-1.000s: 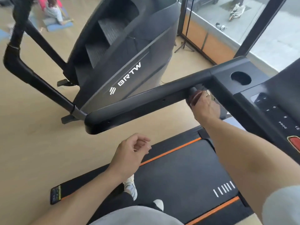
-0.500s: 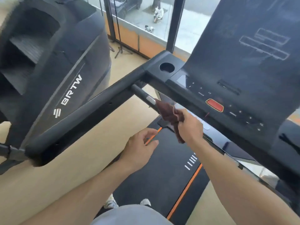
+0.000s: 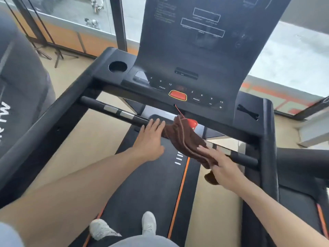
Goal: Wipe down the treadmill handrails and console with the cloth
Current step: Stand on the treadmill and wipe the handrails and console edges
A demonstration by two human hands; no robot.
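**A:** What changed?

**B:** Since half a second back, view swung to face the console head-on. Cloth went from bunched in my right fist on the left part of the crossbar to draped over the bar's middle.

**A:** Grip state?

**B:** Right hand lies flat on the cloth's lower right end, fingers straight, pressing it. Left hand open too, fingertips on the bar, touching the cloth's left edge.

**A:** Anything near?

**B:** Red safety clip hangs just behind the cloth.
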